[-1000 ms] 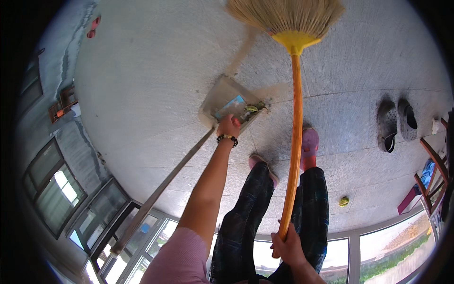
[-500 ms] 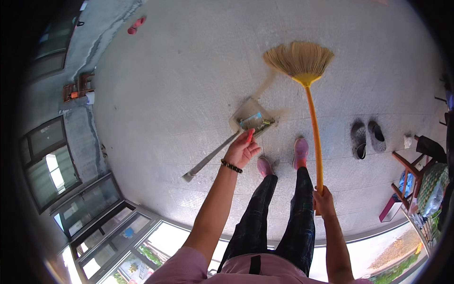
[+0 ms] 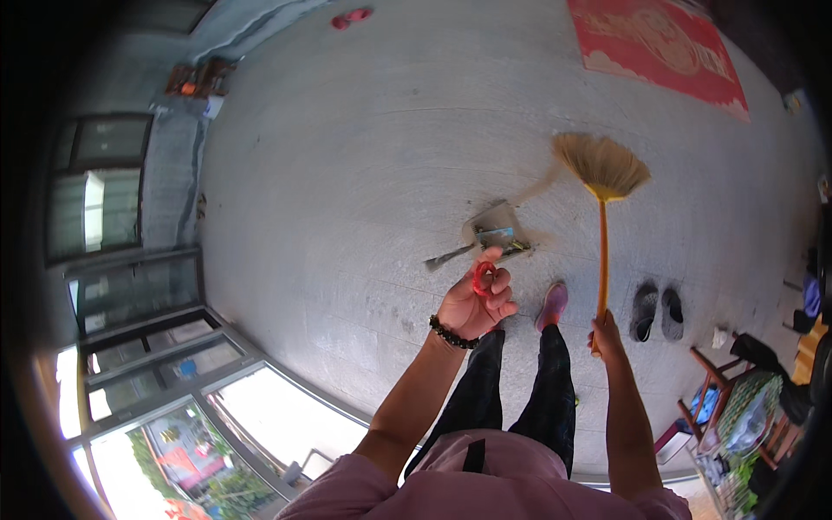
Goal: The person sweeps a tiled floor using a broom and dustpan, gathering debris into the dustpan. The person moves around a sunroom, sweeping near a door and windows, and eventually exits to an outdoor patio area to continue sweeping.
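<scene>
While holding a red loop (image 3: 477, 286) in the curled left hand (image 3: 466, 310), mid-frame, gripping a broom (image 3: 603, 251) with the right hand (image 3: 608, 336) at centre right.

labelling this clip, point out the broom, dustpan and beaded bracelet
Broom (image 3: 603, 260): head view, middle of the handle
Dustpan (image 3: 493, 217): head view, bare part of the pan
Beaded bracelet (image 3: 448, 335): head view, its dark beads

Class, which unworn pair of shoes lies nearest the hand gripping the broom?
The dark grey clogs, beside the right hand and its broom; the red pair lies far off, near the picture's top.
</scene>
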Demonstrator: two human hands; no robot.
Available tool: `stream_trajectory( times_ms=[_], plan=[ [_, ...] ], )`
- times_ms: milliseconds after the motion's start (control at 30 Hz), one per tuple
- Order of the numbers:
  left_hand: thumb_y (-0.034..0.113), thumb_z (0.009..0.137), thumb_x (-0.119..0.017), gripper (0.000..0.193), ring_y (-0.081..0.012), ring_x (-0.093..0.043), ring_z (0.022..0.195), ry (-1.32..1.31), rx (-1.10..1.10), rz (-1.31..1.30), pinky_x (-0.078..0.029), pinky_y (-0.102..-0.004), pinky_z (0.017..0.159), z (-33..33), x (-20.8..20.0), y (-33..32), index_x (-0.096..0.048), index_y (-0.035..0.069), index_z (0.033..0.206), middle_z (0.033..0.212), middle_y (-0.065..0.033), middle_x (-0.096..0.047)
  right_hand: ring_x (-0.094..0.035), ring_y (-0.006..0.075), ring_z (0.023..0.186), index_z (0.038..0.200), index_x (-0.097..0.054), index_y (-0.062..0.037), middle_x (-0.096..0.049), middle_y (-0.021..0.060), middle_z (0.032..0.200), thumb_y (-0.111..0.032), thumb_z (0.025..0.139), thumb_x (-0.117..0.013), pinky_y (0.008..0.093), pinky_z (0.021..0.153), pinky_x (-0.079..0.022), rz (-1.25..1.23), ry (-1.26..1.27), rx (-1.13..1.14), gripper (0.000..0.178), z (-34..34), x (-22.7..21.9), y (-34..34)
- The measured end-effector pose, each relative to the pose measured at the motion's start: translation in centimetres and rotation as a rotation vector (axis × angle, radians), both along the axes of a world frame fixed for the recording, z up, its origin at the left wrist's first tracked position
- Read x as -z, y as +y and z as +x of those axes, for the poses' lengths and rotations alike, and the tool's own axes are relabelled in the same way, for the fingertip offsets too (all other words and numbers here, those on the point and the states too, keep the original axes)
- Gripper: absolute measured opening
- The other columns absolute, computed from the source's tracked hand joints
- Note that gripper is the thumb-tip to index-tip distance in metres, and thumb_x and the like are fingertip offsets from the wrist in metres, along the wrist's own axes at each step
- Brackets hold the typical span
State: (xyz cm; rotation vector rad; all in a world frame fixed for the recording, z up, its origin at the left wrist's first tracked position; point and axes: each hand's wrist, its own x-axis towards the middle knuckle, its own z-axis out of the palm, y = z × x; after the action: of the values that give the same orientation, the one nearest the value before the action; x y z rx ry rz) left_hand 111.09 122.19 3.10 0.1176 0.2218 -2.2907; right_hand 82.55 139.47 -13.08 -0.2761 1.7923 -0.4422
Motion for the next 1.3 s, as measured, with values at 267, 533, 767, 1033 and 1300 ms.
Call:
stream_trajectory(
  times_ms=[267,533,767,1033,1300],
  plan=[
    [0.015,0.085,-0.047,0.027,-0.0176,-0.052,0.074,-0.082,-0.369,-0.291,-0.049,-0.0414,0.075,13.5,-15.1,6.5,-0.046,0.011,0.112,0.091,-0.0085,-0.047,-0.042,0.0172,0.036,0.071,-0.043,-0.0104,-0.044,0.0067,0.053,-0.026,0.081,-0.049,0.0309,0.028,-0.033,0.122,-0.032,-0.248,0.019,-1.0,-4.5,5.5],
    [0.010,0.080,-0.042,0.006,-0.0151,-0.057,0.065,-1.123,-0.813,0.255,-0.049,-0.0303,0.060,20.9,-20.4,33.1,-0.048,0.009,0.081,0.071,-0.0026,-0.054,-0.052,0.0182,0.053,0.072,-0.048,-0.0100,-0.049,0.0066,0.060,-0.036,0.081,-0.051,0.0350,0.041,-0.040,0.228,-0.017,-0.566,0.028,11.4,-7.4,1.1],
    [0.007,0.075,-0.049,0.006,-0.0114,-0.052,0.059,-1.110,-1.383,0.722,-0.048,-0.0273,0.056,8.6,-16.0,60.2,-0.055,0.007,0.076,0.064,-0.0016,-0.050,-0.051,0.0179,0.052,0.072,-0.049,-0.0096,-0.049,0.0063,0.060,-0.035,0.081,-0.051,0.0344,0.041,-0.040,0.167,-0.137,-1.092,0.027,19.8,-11.9,4.5],
    [0.004,0.068,-0.050,0.007,-0.0111,-0.045,0.053,-0.790,-1.971,1.111,-0.040,-0.0253,0.048,-1.3,-15.3,82.0,-0.050,0.010,0.072,0.064,-0.0025,-0.049,-0.050,0.0176,0.052,0.073,-0.049,-0.0091,-0.048,0.0061,0.060,-0.034,0.081,-0.051,0.0336,0.041,-0.040,0.200,-0.154,-1.432,0.027,24.5,-15.7,15.9],
    [0.013,0.085,-0.041,0.014,-0.0093,-0.055,0.059,-0.346,-2.328,1.422,-0.043,-0.0254,0.048,-4.2,-11.6,102.1,-0.054,0.013,0.091,0.070,-0.0010,-0.059,-0.050,0.0172,0.052,0.073,-0.049,-0.0086,-0.048,0.0058,0.059,-0.033,0.081,-0.051,0.0328,0.042,-0.039,0.226,-0.078,-1.583,0.026,26.9,-16.7,25.8]
  ],
)
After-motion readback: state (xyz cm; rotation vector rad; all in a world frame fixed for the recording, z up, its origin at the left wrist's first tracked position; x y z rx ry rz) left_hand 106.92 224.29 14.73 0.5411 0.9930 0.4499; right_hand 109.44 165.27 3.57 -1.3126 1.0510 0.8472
